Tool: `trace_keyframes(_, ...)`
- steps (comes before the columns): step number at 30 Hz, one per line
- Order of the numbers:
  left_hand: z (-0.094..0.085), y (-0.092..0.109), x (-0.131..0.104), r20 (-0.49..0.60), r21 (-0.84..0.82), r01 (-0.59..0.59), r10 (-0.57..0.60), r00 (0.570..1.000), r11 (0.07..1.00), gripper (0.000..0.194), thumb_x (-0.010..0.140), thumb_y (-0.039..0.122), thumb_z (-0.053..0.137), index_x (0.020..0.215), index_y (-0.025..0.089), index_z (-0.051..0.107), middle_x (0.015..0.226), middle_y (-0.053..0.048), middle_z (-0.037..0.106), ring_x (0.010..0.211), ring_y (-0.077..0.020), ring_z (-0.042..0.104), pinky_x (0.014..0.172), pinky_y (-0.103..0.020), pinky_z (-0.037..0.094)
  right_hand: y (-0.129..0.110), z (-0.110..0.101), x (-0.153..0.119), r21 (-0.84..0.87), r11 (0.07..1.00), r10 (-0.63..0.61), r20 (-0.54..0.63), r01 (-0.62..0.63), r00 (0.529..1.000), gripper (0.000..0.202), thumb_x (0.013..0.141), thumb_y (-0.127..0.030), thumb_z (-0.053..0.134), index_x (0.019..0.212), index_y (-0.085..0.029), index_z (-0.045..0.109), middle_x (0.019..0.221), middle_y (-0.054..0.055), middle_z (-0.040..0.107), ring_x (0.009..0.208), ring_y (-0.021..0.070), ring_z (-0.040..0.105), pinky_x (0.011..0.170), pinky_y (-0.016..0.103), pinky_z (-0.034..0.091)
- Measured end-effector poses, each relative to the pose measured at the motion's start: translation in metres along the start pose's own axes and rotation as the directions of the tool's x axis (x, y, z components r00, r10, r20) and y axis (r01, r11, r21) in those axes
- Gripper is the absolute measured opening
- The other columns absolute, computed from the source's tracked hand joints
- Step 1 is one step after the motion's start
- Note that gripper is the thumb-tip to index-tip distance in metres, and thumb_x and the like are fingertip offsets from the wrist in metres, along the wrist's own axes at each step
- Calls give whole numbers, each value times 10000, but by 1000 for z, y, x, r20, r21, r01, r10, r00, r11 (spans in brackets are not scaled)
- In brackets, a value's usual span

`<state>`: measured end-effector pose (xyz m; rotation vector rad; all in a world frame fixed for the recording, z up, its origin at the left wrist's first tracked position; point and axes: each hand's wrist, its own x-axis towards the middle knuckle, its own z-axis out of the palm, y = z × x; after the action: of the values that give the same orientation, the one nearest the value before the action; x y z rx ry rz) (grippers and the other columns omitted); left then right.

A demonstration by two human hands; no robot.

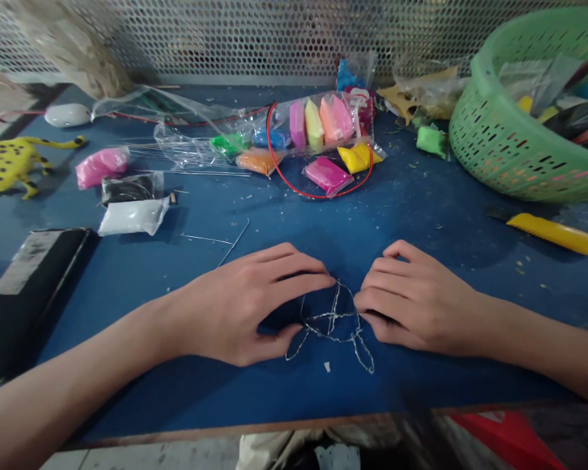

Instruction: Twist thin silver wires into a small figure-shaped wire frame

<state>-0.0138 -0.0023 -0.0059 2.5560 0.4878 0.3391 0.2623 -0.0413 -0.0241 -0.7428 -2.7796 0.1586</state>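
Looks like a craft workspace, perhaps a small handicraft workshop, though impossible to pin down as workshop or home. Judging by a blue bench [421, 222] littered with scraps, with bagged coloured, clay-like packets [327, 175] toward 12 o'clock, straight wires [210, 172] at 11, a bent-wire frame [336, 316] near the centre, a yellow-handled cutter [558, 234] at 3 and a green basket [514, 147] of supplies at 2. Backed at 12 by a perforated metal panel [255, 46].
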Motion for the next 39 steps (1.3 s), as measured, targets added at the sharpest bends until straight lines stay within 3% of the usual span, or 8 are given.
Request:
trace_keyframes(7, 5, -4, 0, 13, 24, -61, 60, 998, 998, 433, 817, 199, 671, 1248, 172, 637, 1248, -128, 655, 1139, -245, 625, 1036, -422, 538, -1, 1, 0, -16, 1000, 4, -11, -4, 1000, 149, 938, -197, 524, 858, -196, 651, 773, 4, 664, 758, 168, 538, 815, 371, 337)
trace_keyframes(14, 9, -6, 1, -22, 28, -81, 81, 996, 996, 201, 806, 160, 650, 1006, 163, 664, 1098, -93, 695, 1000, -200, 647, 935, -343, 574, -2, 1, -2, 32, 999, 11, 20, -12, 1000, 130, 928, -222, 537, 856, -196, 643, 784, 11, 668, 768, 177, 537, 836, 389, 340)
trace_keyframes(18, 12, -9, 2, -69, 68, -153, 158, 985, 986, 203, 825, 127, 634, 1019, 174, 673, 1079, -73, 712, 988, -194, 661, 943, -345, 571, -3, 1, -3, 67, 998, 12, 28, -14, 1000, 145, 936, -253, 537, 867, -192, 650, 790, 25, 670, 784, 186, 542, 845, 404, 337)
trace_keyframes(28, 10, -16, 3, -43, 224, -328, 345, 938, 918, 93, 904, 114, 601, 940, 156, 676, 1031, -80, 721, 937, -176, 693, 947, -321, 583, -5, -1, -4, 67, 998, -17, 69, 12, 997, 163, 968, -245, 512, 879, -205, 642, 818, 12, 671, 786, 180, 535, 853, 409, 330)
trace_keyframes(39, 10, -7, 0, -26, 237, -261, 275, 961, 936, 97, 878, 111, 618, 929, 159, 685, 1003, -84, 710, 953, -196, 678, 893, -321, 590, -6, -3, -4, 25, 1000, -2, 112, 0, 994, 131, 964, -269, 528, 922, -214, 639, 855, 24, 683, 813, 205, 561, 857, 432, 343)
